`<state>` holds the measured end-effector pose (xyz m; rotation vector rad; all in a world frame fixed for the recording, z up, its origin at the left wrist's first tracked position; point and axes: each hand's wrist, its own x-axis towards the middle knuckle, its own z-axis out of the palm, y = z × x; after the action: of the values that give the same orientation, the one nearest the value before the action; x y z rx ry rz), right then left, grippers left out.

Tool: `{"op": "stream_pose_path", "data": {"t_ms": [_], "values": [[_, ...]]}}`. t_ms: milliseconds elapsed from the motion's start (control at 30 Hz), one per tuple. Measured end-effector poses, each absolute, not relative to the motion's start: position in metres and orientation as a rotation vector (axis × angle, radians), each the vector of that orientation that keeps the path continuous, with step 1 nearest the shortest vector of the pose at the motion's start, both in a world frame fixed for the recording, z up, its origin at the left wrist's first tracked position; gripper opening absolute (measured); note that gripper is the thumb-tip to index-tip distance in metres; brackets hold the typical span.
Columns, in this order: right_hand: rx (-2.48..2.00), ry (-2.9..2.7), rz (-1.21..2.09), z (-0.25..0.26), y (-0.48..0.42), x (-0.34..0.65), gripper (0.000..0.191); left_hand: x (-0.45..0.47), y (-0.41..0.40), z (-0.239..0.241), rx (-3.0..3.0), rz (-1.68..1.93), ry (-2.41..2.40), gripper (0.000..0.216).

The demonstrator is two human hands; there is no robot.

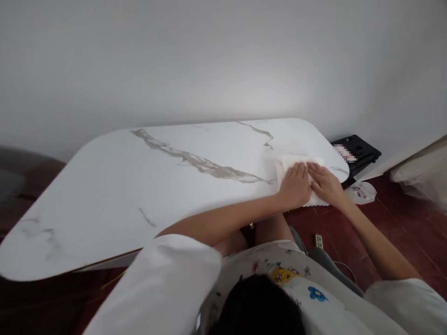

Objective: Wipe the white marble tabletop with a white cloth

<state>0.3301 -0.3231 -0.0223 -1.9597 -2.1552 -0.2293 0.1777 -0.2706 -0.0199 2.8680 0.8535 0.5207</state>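
A white cloth [283, 166] lies on the right end of the white marble-patterned tabletop [146, 181]. Its near edge hangs over the table's front edge. My left hand [296, 187] rests flat on the cloth, fingers stretched out and pointing away from me. Just to its right, my right hand [324, 183] also presses flat on the cloth, with its fingers angled to the left. The fingertips of the two hands are close together. Most of the cloth's middle is hidden under my hands.
A plain wall [195, 60] runs behind the table. Past the right end stand a black case-like object [365, 151] and a white plastic bag [365, 191]. A power strip [318, 241] lies on the red tiled floor [398, 228]. A grey chair [323, 260] is beneath me.
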Motion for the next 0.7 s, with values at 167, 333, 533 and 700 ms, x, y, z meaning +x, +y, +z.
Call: {"op": "stream_pose_path", "data": {"t_ms": [167,333,533,700], "values": [[-1.839,-2.250,-0.227,-0.018,-0.309,0.226,0.057,0.076,-0.257,-0.021,2.854,0.438,0.921,0.055],[-1.733,-2.270,0.008,-0.015,-0.295,0.115,0.061,-0.034,-0.248,-0.014,2.719,0.335,1.046,0.053],[-1.519,-2.379,0.339,-0.011,-0.271,-0.019,0.068,-0.156,-0.250,-0.011,2.541,0.375,1.526,0.053],[-1.392,-2.489,0.367,-0.006,-0.247,-0.113,0.067,-0.249,-0.235,-0.012,2.442,0.387,1.680,0.055]]}}
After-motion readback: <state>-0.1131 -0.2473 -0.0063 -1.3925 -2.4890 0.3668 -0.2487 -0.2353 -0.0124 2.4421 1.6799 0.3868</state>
